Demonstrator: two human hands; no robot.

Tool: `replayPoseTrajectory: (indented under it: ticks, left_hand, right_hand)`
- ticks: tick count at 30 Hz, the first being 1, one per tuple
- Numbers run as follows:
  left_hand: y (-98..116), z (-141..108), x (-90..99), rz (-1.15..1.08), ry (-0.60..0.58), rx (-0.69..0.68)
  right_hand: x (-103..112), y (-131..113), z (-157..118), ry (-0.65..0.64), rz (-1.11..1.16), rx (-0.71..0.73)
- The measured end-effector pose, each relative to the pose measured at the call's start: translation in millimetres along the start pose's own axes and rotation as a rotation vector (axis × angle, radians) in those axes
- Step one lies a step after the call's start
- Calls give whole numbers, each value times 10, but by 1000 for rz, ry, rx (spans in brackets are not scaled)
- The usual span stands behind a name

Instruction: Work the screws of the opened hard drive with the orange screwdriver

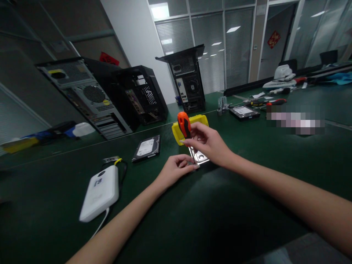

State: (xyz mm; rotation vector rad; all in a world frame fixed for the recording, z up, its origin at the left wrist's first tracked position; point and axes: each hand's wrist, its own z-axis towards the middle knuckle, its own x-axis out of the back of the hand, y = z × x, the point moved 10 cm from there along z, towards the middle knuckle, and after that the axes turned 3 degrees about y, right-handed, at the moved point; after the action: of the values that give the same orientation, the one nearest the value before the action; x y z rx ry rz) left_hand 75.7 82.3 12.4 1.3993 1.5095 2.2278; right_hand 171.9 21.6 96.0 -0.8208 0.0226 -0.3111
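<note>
An orange-and-black screwdriver stands nearly upright, with my right hand closed around the lower part of its handle. Its shaft points down at a shiny metal hard drive on the green table, partly hidden under my right hand. My left hand is curled at the drive's near left corner, thumb and fingers gripping the edge close to the screwdriver's tip. The tip itself is too small to make out. Just behind the drive sits a yellow tray.
Left of my hands lies another hard drive, then a white power bank with a cable. Computer cases stand at the back left, one more behind the tray. A third drive and screwdrivers lie right.
</note>
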Motion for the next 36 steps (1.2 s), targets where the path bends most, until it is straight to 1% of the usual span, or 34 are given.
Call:
replayPoseTrajectory:
  ticks: [5, 9, 18, 25, 31, 36]
  left_hand:
    - [-3, -2, -5, 15, -1, 9]
    - [-5, -5, 4, 17, 13, -11]
    - [-12, -14, 5, -30, 13, -5]
    - [-16, -9, -8, -43, 0, 1]
    - [-28, 0, -6, -32, 1, 5]
    - [-31, -1, -2, -31, 4, 10]
  right_hand:
    - [-9, -12, -6, 3, -3, -9]
    - [-8, -19, -14, 3, -1, -7]
    - [-8, -41, -23, -5, 15, 0]
    - [-7, -12, -26, 4, 6, 0]
    - [-1, -33, -16, 2, -20, 19]
    - [18, 0, -4, 18, 4, 24]
